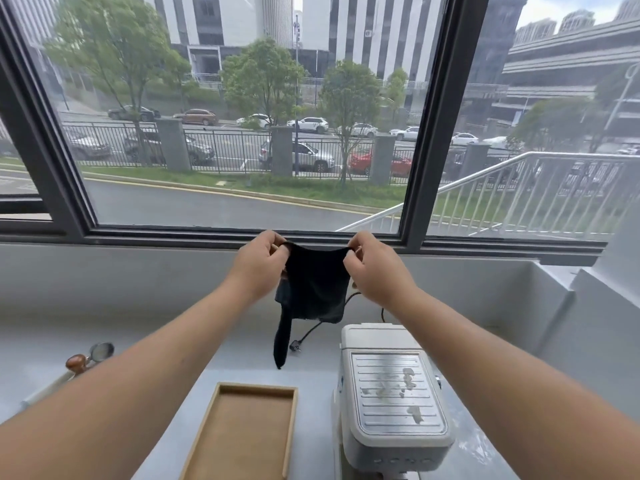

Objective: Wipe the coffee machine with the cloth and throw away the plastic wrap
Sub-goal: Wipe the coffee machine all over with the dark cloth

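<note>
Item: black cloth (313, 289). Held in the air above and behind the coffee machine (388, 393), its top corners pinched by the left hand (261, 268) and right hand (372, 268), with one long tail hanging down. Judged light, soft and limp; best taken by the corners or bunched into a pad for wiping.

Coffee machine: white, with a ribbed metal top carrying pale patches, possibly scraps of plastic wrap. A power cord (308, 336) is trailed behind it.

Surface: pale grey counter (242, 365), smooth. A wooden tray (242, 434) is set left of the machine; a tamper (78, 363) lies further left.

Room: a large window (242, 133) is set behind the machine.
</note>
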A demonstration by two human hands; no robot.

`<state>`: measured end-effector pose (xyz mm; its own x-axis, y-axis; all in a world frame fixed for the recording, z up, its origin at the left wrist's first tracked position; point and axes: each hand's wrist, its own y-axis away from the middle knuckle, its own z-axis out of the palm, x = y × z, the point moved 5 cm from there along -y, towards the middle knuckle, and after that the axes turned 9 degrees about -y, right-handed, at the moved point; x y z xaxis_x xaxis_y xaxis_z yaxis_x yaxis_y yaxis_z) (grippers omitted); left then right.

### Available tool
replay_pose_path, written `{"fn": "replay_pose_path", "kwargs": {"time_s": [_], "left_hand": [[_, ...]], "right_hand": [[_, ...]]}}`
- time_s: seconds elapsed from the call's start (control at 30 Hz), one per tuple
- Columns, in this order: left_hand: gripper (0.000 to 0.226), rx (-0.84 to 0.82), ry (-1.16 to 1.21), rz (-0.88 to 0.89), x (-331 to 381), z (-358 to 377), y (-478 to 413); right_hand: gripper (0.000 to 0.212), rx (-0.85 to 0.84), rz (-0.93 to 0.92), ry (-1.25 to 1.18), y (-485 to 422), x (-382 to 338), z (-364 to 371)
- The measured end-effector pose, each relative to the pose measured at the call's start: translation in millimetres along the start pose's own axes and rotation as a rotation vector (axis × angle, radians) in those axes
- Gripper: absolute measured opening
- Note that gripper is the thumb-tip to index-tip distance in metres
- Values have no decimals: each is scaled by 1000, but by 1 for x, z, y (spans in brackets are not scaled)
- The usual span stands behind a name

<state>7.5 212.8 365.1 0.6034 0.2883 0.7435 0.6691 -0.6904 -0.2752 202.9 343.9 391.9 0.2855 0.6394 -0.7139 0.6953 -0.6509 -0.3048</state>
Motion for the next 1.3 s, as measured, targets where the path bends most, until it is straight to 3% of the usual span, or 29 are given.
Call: {"fn": "replay_pose_path", "kwargs": {"time_s": [0.2,0.37,0.6,0.77,0.87,0.97,1.17,1.3], "left_hand": [[15,-63,168,34,43,40,-5],[17,-107,242,107,87,69,4],[17,-164,273,132,108,103,12],[14,-189,84,154,94,120,20],[24,-219,-58,152,77,133,27],[18,-265,-133,129,52,149,34],[41,-327,-303,60,4,183,53],[37,-297,-321,101,-10,201,65]], "right_hand": [[12,-58,43,-56,4,23,-13],[48,-139,75,-75,7,39,-18],[18,-66,50,-9,9,58,-36],[6,-55,51,155,13,78,-42],[11,-86,74,248,17,94,-40],[13,-126,82,327,22,111,-31],[14,-167,127,344,33,140,-8],[23,-210,148,346,38,156,8]]}}
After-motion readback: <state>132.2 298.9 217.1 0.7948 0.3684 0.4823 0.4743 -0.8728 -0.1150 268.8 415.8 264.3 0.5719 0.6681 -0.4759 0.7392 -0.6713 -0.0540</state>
